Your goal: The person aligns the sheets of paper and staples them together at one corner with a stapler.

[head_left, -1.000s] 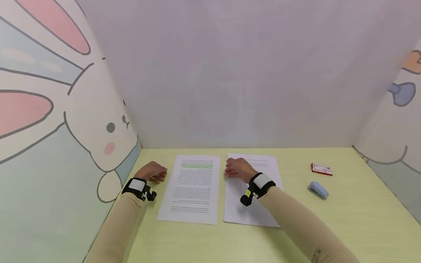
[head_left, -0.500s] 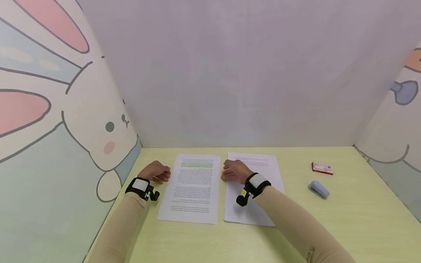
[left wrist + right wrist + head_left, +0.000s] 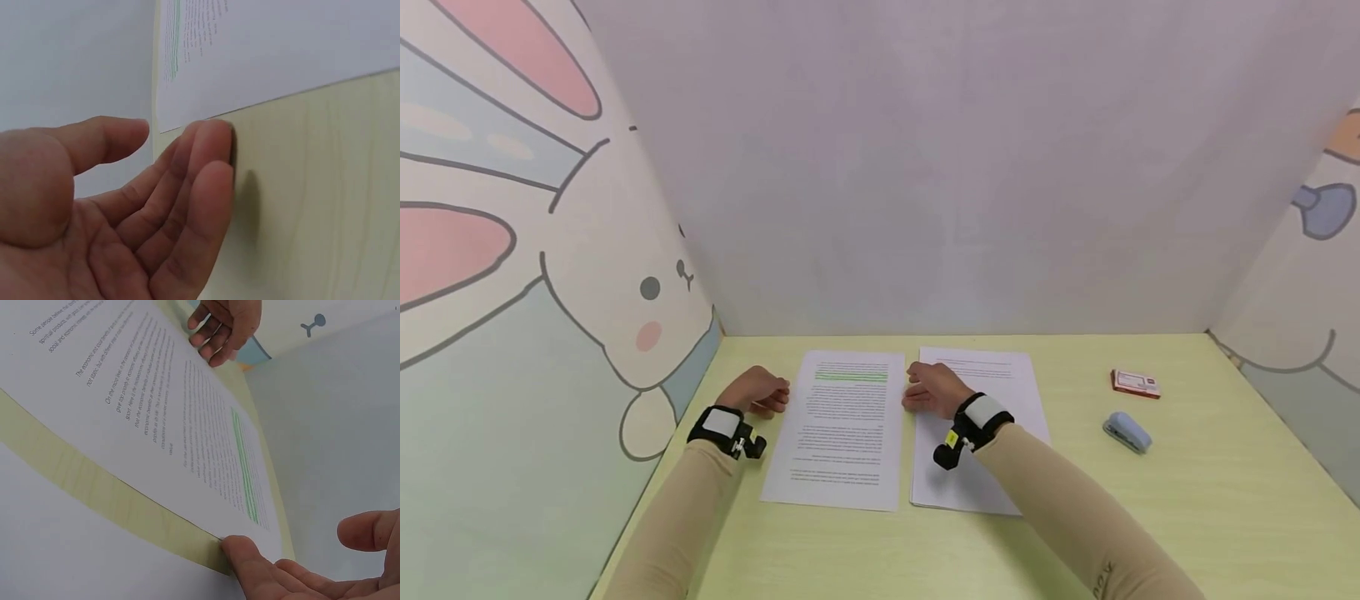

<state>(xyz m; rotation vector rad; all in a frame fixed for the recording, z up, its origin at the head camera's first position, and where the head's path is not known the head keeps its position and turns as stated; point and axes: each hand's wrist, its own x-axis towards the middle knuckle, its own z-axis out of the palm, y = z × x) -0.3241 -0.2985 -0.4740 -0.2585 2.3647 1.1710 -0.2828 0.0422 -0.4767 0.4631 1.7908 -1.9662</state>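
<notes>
Two white sheets lie side by side on the pale green table (image 3: 1150, 500). The left sheet (image 3: 842, 433) is printed, with green highlighted lines near its top. My left hand (image 3: 758, 390) rests on the table just left of that sheet, fingers loosely curved and holding nothing; in the left wrist view the left hand (image 3: 187, 187) touches the table beside the sheet's edge (image 3: 281, 44). My right hand (image 3: 928, 387) lies on the upper left corner of the right sheet (image 3: 1000, 375). In the right wrist view its fingertips (image 3: 250, 562) reach the gap next to the printed sheet (image 3: 144, 406).
A light blue stapler (image 3: 1125, 433) and a small red-and-white box (image 3: 1135, 383) sit on the table to the right. Walls with cartoon rabbit art close the table in on the left, back and right.
My right hand has slid a little to the left across the right sheet, toward the gap between the sheets. The left hand has shifted slightly right.
</notes>
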